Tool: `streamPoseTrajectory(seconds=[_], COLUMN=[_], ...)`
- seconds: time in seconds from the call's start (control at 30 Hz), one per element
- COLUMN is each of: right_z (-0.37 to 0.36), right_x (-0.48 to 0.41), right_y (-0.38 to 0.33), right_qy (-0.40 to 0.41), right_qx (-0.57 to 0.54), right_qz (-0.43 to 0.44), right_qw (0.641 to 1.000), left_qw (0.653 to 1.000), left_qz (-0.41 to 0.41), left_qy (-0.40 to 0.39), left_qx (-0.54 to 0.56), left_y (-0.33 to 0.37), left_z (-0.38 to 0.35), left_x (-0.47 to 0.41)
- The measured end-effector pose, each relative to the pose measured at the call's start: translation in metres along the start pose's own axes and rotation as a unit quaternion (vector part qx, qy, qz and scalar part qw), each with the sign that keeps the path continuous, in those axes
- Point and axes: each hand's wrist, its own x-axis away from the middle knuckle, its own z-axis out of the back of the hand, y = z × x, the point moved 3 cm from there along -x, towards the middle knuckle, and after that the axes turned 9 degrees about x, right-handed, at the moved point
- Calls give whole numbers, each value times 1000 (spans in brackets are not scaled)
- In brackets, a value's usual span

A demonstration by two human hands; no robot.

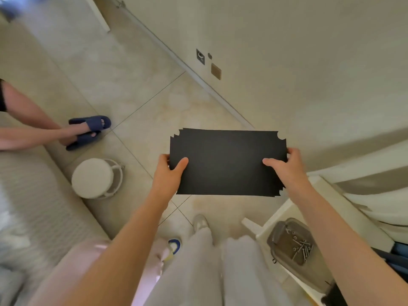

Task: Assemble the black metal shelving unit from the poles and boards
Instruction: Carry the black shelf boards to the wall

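- Boards (227, 162), black and thin, sit in a flat stack held level in the air above the tiled floor (141, 102); the notched corners lie slightly offset, so several sheets show, though I cannot count them
- Left hand (170, 171) takes one short edge of the stack and right hand (287, 168) takes the other; each grip is clamped on the boards, thumb laid on top and fingers curled under the edge
- Progress, as I judge it: very early; no pole, upright or joined frame appears anywhere in view, and the boards are loose, fixed to nothing
- Hardware looks untouched: a grey tray (284, 230) on the white counter (280, 215) at the person's right holds loose screws (302, 248) and what may be a small spanner, too small to be sure
- Left to do, by my reckoning: nearly everything; the poles must be found, the boards set between them level by level, and the screws driven in
- Writing and brands: none readable; the boards are plain, with no label or print on the upper face; two small plates (200, 56) low on the wall bear only a pale mark, not legible; the shoe (174, 246) below shows blue and yellow but no name I can make out
- Nearby: a round white stool (95, 177) stands on the floor to the left, and beyond it a second person's feet in dark blue slippers (88, 131)
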Motion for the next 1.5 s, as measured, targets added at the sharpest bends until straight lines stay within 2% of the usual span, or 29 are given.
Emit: streamPoseTrajectory(seconds=[0.27,0.6,0.83,1.1,1.37,1.5], right_z=[-93,-160,-192,-235,-299,-331], right_x=[42,15,-58,-137,-217,-255], right_y=[-66,-146,-239,-353,-451,-492], right_qy=[-49,-84,-106,-121,-118,-115], right_qx=[78,167,227,282,279,276], right_qz=[53,105,137,180,192,167], right_qw=[994,977,958,935,933,940], left_qw=[994,980,975,953,948,949], left_qz=[42,89,112,151,159,171], left_qy=[93,154,176,213,213,208], left_qx=[46,87,80,155,177,162], left_y=[-4,6,58,119,181,207], left_z=[111,161,155,150,169,183], left_x=[0,-42,-120,-217,-339,-402])
